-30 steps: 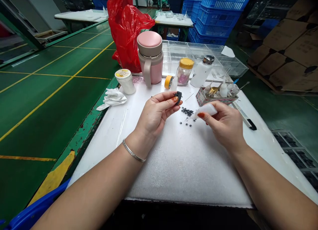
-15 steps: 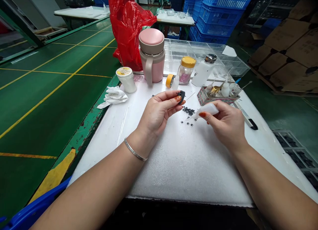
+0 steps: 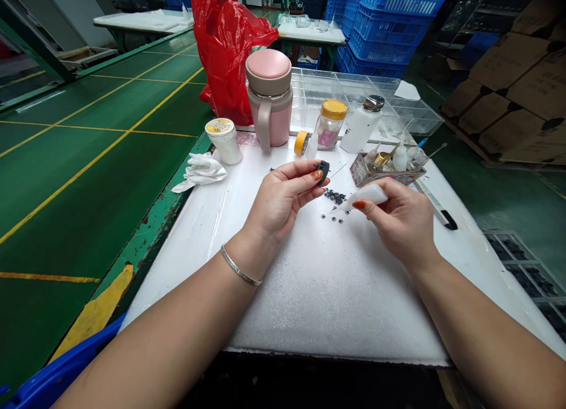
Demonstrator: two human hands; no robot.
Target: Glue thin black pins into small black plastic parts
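Between the thumb and fingers of my left hand [image 3: 283,200] is a small black plastic part [image 3: 323,171] with short prongs on its side. My right hand [image 3: 400,220] pinches a small white squeeze bottle [image 3: 370,195], tilted so its thin clear nozzle points down and left. The nozzle's tip is close to several small black ring-like pieces [image 3: 336,197] scattered on the white foam sheet [image 3: 318,303]; whether it touches one I cannot tell. A thin needle-like rod [image 3: 339,171] shows just right of the black part.
Behind my hands stand a pink mug [image 3: 269,99], a yellow-lidded jar [image 3: 331,125], a white pump bottle [image 3: 363,126] and a small box of bottles [image 3: 380,174]. A yellow tape roll [image 3: 301,143], white gloves [image 3: 201,171] and a utility knife [image 3: 437,207] lie around.
Both hands keep their grips and stay almost in place. The whole view has shifted very slightly.
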